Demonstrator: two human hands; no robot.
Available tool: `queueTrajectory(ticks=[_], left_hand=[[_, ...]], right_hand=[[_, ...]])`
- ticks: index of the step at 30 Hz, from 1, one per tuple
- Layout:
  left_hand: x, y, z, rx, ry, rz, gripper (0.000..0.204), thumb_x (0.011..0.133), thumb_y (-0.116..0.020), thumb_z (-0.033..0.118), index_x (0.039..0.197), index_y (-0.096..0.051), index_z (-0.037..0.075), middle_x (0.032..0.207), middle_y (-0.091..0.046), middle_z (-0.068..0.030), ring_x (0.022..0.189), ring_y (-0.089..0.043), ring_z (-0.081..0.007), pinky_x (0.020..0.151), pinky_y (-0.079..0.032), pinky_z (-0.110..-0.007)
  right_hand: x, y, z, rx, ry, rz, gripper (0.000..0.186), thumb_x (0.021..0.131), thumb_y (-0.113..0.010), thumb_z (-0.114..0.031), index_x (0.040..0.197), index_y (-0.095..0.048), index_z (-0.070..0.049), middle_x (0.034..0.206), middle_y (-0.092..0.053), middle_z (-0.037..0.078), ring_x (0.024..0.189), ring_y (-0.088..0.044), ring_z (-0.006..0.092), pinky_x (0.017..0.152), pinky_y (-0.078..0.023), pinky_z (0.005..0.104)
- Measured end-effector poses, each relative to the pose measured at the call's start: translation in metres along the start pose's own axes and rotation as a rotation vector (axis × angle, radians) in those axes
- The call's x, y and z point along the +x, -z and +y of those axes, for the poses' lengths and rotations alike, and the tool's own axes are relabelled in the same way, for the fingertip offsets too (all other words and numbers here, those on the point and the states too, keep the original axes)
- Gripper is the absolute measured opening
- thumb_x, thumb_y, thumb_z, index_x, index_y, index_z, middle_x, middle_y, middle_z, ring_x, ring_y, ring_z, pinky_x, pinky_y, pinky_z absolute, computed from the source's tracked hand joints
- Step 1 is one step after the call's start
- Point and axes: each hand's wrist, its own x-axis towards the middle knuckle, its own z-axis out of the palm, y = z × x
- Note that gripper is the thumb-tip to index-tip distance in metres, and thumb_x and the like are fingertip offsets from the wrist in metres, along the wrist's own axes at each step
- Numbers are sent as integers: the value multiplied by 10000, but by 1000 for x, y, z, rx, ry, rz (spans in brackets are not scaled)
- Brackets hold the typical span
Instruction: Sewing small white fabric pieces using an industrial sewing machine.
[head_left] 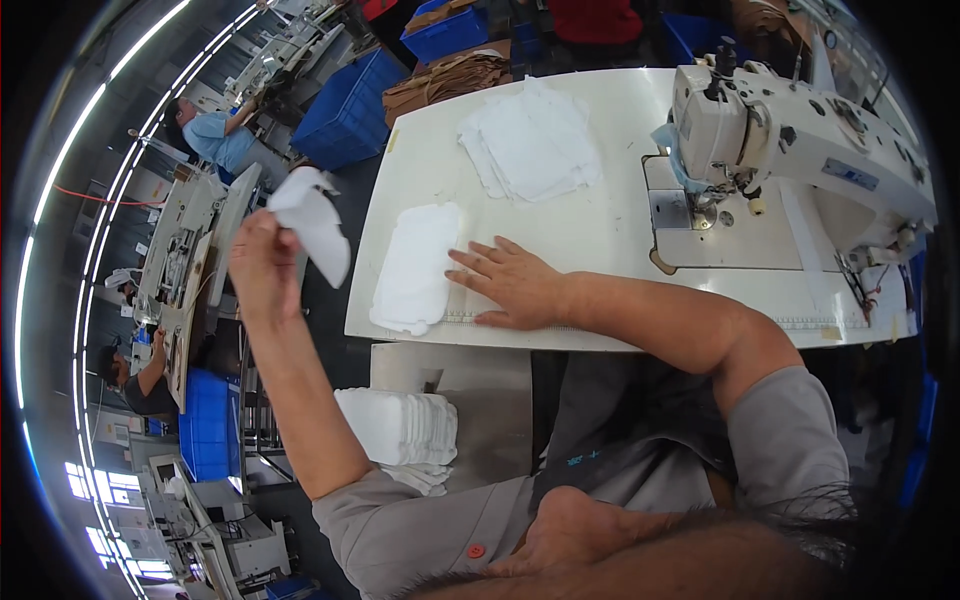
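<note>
My left hand (268, 262) is raised off the left side of the white worktable (600, 240), pinching a white fabric piece (315, 225) that droops from the fingers. On the tabletop my right hand (515, 285) lies flat with fingers spread, its fingertips at the right edge of a neat white stack of cut pieces (417, 265). Farther back on the table sits a looser pile of white fabric pieces (535, 140). At the right stands a white industrial sewing machine (790, 140), its needle area holding nothing I can make out.
Below the table's front edge, a thick stack of white pieces (400, 425) rests on a lower grey surface (500, 390). Blue crates (350, 110) and brown bundled material (445, 85) stand beyond the table. Other people (215, 135) sit at machines to the left.
</note>
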Motion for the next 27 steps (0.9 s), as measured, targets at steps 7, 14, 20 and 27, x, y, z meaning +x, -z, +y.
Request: queueTrajectory(ticks=[7,14,20,27], left_hand=[[-129,-139,-99,295,159,-381,85,867,-744,-39,949,-728,-23,849,-711,-53,677,-638,-73,592,-498,-209],[-147,-206,-110,520,-40,-552,74,754,-772,18,811,-730,36,759,-705,-26,586,-531,-68,554,-431,-245],[-147,-241,-60,744,-236,-796,83,733,-752,65,790,-692,69,709,-668,-18,577,-541,-104,572,-436,-277],[-157,-266,-70,817,4,-807,184,774,-804,137,892,-675,80,648,-562,-3,568,-526,-105,580,-432,-270]], right_hand=[[-94,72,-14,620,-157,-41,338,977,-645,-299,1217,-656,-62,1160,-707,207,1122,-666,386,995,-510,458],[-171,123,29,291,-357,120,290,879,-688,-136,1161,-687,-68,1090,-715,188,1018,-682,367,880,-543,426],[-181,130,14,761,-259,345,284,965,-643,-199,1219,-672,-74,1170,-689,123,1078,-665,263,927,-534,392],[-191,125,19,1816,-534,95,561,1091,-378,-555,1364,-559,-100,1246,-650,83,1123,-663,177,896,-585,372]])
